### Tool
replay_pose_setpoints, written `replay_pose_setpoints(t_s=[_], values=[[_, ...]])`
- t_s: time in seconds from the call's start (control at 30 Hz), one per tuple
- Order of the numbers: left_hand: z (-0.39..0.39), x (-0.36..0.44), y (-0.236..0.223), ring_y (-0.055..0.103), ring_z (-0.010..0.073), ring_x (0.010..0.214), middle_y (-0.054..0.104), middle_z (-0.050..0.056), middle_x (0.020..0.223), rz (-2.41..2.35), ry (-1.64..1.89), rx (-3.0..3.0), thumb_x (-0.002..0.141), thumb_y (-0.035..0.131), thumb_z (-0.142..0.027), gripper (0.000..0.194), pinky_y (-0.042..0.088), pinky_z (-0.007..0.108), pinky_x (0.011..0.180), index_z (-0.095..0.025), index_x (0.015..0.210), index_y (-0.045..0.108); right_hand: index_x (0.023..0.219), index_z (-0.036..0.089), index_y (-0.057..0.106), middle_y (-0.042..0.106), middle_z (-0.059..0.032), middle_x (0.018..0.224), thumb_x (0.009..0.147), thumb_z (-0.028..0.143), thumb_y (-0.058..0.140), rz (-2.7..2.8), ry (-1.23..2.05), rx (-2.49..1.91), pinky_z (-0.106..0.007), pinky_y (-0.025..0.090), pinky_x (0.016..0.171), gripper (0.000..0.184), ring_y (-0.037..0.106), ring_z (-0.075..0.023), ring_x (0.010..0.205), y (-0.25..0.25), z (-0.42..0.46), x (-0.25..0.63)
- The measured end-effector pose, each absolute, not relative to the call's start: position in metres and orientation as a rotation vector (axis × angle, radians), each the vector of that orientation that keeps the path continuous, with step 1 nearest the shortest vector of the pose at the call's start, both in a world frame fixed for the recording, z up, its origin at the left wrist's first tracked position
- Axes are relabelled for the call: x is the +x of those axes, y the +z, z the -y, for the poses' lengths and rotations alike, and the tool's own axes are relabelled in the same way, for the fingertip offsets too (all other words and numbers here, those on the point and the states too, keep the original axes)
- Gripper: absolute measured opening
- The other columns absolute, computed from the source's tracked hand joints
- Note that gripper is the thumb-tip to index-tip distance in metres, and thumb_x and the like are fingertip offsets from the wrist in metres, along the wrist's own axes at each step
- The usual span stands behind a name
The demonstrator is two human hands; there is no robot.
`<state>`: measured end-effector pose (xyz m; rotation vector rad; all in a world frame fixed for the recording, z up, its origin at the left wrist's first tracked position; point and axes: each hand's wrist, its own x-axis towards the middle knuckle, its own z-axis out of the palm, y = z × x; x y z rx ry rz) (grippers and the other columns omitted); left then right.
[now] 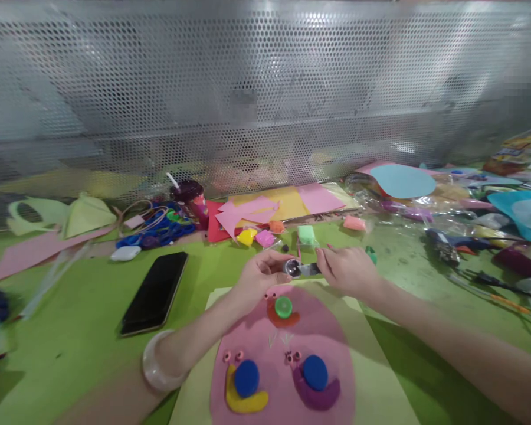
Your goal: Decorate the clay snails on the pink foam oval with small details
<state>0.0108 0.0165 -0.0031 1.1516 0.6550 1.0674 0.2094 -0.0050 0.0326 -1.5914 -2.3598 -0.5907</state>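
My left hand pinches a small round cap-like piece, clear or silvery at the rim and dark inside. My right hand is closed on a tool with a flat grey blade, its tip against that piece; the fist hides the handle. Below both hands lies a pink paper disc on a pale yellow sheet. On the disc are three clay snails with cap shells: a yellow one, a purple one and a red-orange one.
To the left lie a black phone and a white case. Behind are blue scissors, a dark cup with straw, coloured paper and wrapped clay. A perforated metal panel closes off the back.
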Motion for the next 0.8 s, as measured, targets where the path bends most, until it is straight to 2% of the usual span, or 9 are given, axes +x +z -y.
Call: replay_pose_setpoints(t_s=[0.17, 0.5, 0.63, 0.8], values=[[-0.016, 0.011, -0.003, 0.063, 0.0153, 0.072, 0.07, 0.002, 0.078, -0.676, 1.041, 1.168, 0.049, 0.081, -0.015, 0.032, 0.05, 0.026, 0.065, -0.017, 0.079, 0.069, 0.053, 0.015, 0.054, 0.052, -0.0052, 0.044, 0.092, 0.03, 0.018, 2.35, -0.613, -1.582, -0.029, 0.006, 0.047, 0.055, 0.041, -0.0113, 0.037, 0.034, 0.005, 0.209], [-0.013, 0.011, -0.002, 0.064, 0.0165, 0.073, 0.071, 0.003, 0.081, -0.711, 0.992, 1.215, 0.052, 0.081, -0.018, 0.033, 0.051, 0.029, 0.07, -0.018, 0.084, 0.071, 0.055, 0.015, 0.054, 0.052, -0.0043, 0.046, 0.092, 0.031, 0.02, 2.362, -0.587, -1.581, -0.029, 0.007, 0.046, 0.053, 0.035, -0.0091, 0.037, 0.036, 0.003, 0.213], [-0.016, 0.009, -0.005, 0.064, 0.0158, 0.077, 0.071, 0.003, 0.084, -0.68, 1.011, 1.236, 0.057, 0.08, -0.02, 0.032, 0.05, 0.029, 0.074, -0.018, 0.088, 0.07, 0.056, 0.015, 0.055, 0.052, -0.0049, 0.048, 0.092, 0.03, 0.018, 2.398, -0.544, -1.619, -0.029, 0.01, 0.046, 0.053, 0.038, -0.0097, 0.039, 0.04, 0.004, 0.213], [-0.02, 0.008, -0.011, 0.062, 0.0148, 0.079, 0.067, 0.002, 0.082, -0.616, 1.068, 1.23, 0.058, 0.081, -0.023, 0.036, 0.049, 0.026, 0.072, -0.018, 0.089, 0.064, 0.06, 0.016, 0.058, 0.057, -0.0061, 0.053, 0.092, 0.034, 0.02, 2.38, -0.48, -1.826, -0.028, 0.013, 0.046, 0.053, 0.047, -0.0128, 0.045, 0.051, 0.002, 0.214]])
